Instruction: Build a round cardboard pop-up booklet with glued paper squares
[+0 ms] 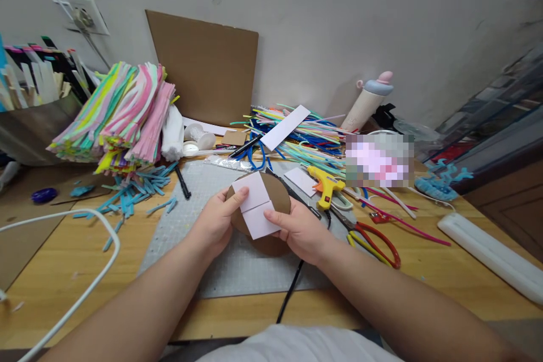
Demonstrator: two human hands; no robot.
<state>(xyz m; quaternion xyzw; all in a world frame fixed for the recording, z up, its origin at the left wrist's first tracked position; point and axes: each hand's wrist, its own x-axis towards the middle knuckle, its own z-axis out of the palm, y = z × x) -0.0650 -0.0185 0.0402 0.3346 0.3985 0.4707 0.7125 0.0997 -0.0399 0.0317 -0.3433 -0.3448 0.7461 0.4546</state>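
Two white card pieces (251,195) lie edge to edge across a round brown cardboard disc (278,195). My left hand (218,218) grips the disc at its left side, thumb pressed on the upper card. On the other side my right hand (302,227) is closed on the disc and the lower card, thumb on top. Brown cardboard (271,246) also shows just below the cards; whether it is a second disc I cannot tell. Beneath is a grey cutting mat (229,277). Right of the disc are a yellow glue gun (327,185) and another white card (300,181).
Red-and-yellow-handled scissors (375,243) lie at right, near a white power strip (487,254). Bundled pipe cleaners (123,113) stand at left, loose ones (305,136) at the back. A cardboard sheet (203,68) leans on the wall beyond a white cable (108,249) and a bottle (365,103).
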